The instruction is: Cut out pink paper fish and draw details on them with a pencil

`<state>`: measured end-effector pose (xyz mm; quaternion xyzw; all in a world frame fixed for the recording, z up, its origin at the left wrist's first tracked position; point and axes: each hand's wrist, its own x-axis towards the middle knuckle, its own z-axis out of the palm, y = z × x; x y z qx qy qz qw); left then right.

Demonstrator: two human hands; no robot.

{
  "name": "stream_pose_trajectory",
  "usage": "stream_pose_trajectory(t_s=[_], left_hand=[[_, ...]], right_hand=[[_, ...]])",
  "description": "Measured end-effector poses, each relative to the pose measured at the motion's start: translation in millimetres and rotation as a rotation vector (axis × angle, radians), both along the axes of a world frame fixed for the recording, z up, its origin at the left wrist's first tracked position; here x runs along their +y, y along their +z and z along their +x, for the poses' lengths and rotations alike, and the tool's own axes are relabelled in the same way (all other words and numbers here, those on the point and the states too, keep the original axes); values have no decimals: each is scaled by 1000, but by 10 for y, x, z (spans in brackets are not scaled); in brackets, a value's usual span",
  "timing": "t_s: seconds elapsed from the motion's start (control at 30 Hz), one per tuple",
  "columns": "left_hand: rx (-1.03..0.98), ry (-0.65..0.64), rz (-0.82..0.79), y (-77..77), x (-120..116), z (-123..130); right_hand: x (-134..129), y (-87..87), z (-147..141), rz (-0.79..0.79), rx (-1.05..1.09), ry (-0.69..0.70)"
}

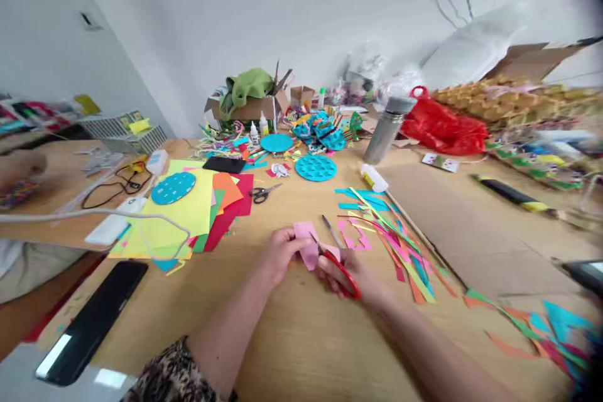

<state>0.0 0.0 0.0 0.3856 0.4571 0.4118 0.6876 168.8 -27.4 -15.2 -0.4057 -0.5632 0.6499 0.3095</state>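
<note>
Between thumb and fingers, my left hand (pixel 281 254) pinches a piece of pink paper (pixel 305 231) just above the wooden table. My right hand (pixel 346 273) is closed around the red handles of a pair of scissors (pixel 347 277), whose blades lie against the pink paper. Just beyond the hands, a thin grey pointed tool, perhaps a pencil (pixel 332 231), rests on the table. To its right lies a pink paper offcut (pixel 353 237) with a cut-out edge. Black-handled scissors (pixel 264 193) lie farther back, left of the pink paper.
Coloured paper sheets (pixel 183 221) and a phone (pixel 94 320) lie at left. Paper strips (pixel 400 245) and a cardboard sheet (pixel 452 226) spread at right. A steel flask (pixel 385 132) stands behind, near blue discs (pixel 315 168). Another person's hand (pixel 21 168) shows at far left.
</note>
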Motion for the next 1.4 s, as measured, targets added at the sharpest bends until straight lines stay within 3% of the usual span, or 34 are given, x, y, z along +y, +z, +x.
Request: stream_pose_trajectory(t_s=[1.4], left_hand=[[-14, -2, 4, 25, -23, -10]], right_hand=[[-42, 81, 20, -27, -106, -6]])
